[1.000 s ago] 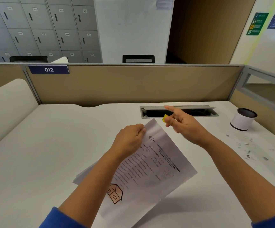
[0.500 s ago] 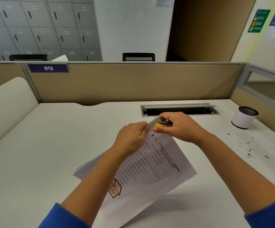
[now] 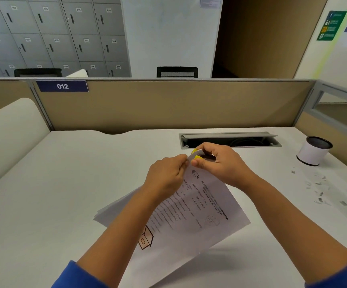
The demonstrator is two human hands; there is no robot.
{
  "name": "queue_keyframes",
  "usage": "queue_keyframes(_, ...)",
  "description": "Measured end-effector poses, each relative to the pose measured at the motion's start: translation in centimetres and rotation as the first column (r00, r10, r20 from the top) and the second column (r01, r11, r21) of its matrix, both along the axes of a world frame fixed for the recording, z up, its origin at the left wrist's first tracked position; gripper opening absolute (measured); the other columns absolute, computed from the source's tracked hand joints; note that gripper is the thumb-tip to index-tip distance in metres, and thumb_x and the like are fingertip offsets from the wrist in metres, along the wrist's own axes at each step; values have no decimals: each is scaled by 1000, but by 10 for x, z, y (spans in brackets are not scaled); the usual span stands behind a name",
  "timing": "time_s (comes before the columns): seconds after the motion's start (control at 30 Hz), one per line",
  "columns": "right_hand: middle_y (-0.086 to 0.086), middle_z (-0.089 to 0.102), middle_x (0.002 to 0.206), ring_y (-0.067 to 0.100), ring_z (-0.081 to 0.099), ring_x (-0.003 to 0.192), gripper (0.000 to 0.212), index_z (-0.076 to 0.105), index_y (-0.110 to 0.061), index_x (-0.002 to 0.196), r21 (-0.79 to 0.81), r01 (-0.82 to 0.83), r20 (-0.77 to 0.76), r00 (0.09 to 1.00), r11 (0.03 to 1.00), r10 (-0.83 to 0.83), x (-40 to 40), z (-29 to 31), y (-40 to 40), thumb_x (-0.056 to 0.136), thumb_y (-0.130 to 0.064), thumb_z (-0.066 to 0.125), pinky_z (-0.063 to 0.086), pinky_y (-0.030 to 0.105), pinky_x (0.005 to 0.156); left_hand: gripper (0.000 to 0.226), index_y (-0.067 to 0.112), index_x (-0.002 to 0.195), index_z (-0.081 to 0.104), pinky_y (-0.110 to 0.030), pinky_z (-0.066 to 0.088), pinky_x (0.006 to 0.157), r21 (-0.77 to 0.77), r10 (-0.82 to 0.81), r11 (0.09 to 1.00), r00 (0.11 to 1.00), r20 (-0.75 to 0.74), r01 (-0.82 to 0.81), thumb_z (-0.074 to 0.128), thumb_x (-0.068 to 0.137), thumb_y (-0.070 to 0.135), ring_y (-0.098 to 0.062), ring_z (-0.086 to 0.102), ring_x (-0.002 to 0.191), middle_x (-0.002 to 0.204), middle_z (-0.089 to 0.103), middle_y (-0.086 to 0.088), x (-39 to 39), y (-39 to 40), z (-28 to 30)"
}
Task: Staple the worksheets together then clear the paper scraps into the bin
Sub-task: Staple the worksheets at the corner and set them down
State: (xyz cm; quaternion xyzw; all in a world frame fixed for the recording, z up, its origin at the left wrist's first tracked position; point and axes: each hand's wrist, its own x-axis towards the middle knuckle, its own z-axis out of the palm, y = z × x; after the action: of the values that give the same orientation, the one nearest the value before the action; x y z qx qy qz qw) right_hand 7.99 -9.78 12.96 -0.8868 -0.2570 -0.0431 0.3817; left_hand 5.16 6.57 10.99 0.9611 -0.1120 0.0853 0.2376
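A stack of printed worksheets [image 3: 197,215] is lifted off the white desk [image 3: 64,183] at its far corner, with a box drawing near the lower left. My left hand [image 3: 166,175] pinches that top corner from the left. My right hand [image 3: 220,163] grips a small yellow stapler [image 3: 197,156] with its jaws around the same corner; most of the stapler is hidden by my fingers. Small paper scraps [image 3: 320,190] lie scattered on the desk at the right. A white cylindrical bin [image 3: 313,151] with a dark rim stands upright beyond them.
An open cable tray [image 3: 228,140] is sunk into the desk just behind my hands. A tan partition [image 3: 168,104] closes the back, and a glass side panel [image 3: 338,109] closes the right. A white curved divider [image 3: 8,132] stands at the left.
My right hand brought the yellow stapler down from beside the sheets onto their top corner and closed around it. My left hand kept its pinch on the corner.
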Motion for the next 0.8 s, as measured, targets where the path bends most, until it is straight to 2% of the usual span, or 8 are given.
queue_keyframes(0.13, -21, 67, 80, 5, 64, 84, 13, 60, -38, 81, 40, 46, 49, 998, 998, -48, 0, -1, 1, 76, -50, 63, 51, 32, 75, 32, 14, 98, 54, -37, 45, 67, 0, -9, 1000, 1000, 27, 9, 29, 100, 33, -26, 58, 76, 89, 67, -7, 1, 0, 1)
queue_keyframes(0.27, -20, 64, 75, 7, 62, 77, 33, 66, -27, 86, 56, 105, 144, 983, 993, -112, -2, -3, 4, 71, -55, 57, 46, 28, 65, 33, 14, 99, 55, -37, 47, 68, 2, -16, 1000, 999, 41, 16, 28, 100, 33, -25, 58, 75, 90, 68, -7, 3, -1, 0)
queue_keyframes(0.33, -22, 62, 73, 9, 62, 77, 35, 67, -25, 85, 68, 121, 171, 977, 990, -131, -2, -4, 5, 70, -55, 58, 47, 29, 65, 32, 15, 100, 55, -37, 48, 69, 3, -21, 1000, 999, 42, 20, 29, 99, 33, -24, 58, 75, 91, 68, -6, 4, -1, 0)
queue_keyframes(0.4, -25, 61, 73, 7, 63, 79, 31, 66, -28, 84, 80, 119, 141, 981, 990, -130, -1, -5, 4, 70, -55, 59, 50, 31, 69, 33, 15, 100, 55, -38, 49, 70, 5, -21, 1000, 999, 45, 20, 29, 99, 34, -24, 59, 75, 90, 68, -6, 5, 0, 0)
queue_keyframes(0.57, -22, 67, 85, 5, 65, 89, 24, 60, -45, 86, 198, 18, -59, 998, 980, -7, 3, -11, -1, 68, -61, 58, 55, 39, 83, 30, 16, 90, 50, -39, 48, 67, -14, -1, 1000, 999, 51, 2, 29, 100, 35, -26, 58, 73, 85, 66, -4, 8, 1, 0)
queue_keyframes(0.63, -19, 65, 87, 4, 63, 89, 30, 57, -43, 94, 206, 41, -46, 998, 978, -32, 3, -12, -4, 72, -63, 58, 54, 33, 81, 26, 20, 85, 44, -35, 45, 64, -20, 5, 1000, 999, 50, -4, 28, 100, 34, -23, 56, 70, 80, 60, -1, 8, 1, 0)
queue_keyframes(0.7, -14, 63, 86, 0, 60, 81, 25, 57, -37, 95, 293, 94, -40, 995, 952, -86, 1, -14, -8, 79, -56, 58, 51, 24, 75, 26, 21, 83, 43, -32, 44, 62, -44, 11, 999, 999, 46, -9, 28, 100, 34, -22, 56, 68, 77, 58, 1, 7, 1, -1)
queue_keyframes(0.8, -8, 64, 86, 0, 57, 72, 4, 57, -34, 89, 532, 245, -138, 970, 811, -202, -1, -15, -15, 89, -37, 53, 46, 18, 65, 28, 19, 84, 47, -34, 49, 64, -107, 24, 994, 999, 20, -22, 29, 100, 34, -22, 60, 70, 78, 62, 0, 6, 3, -4)
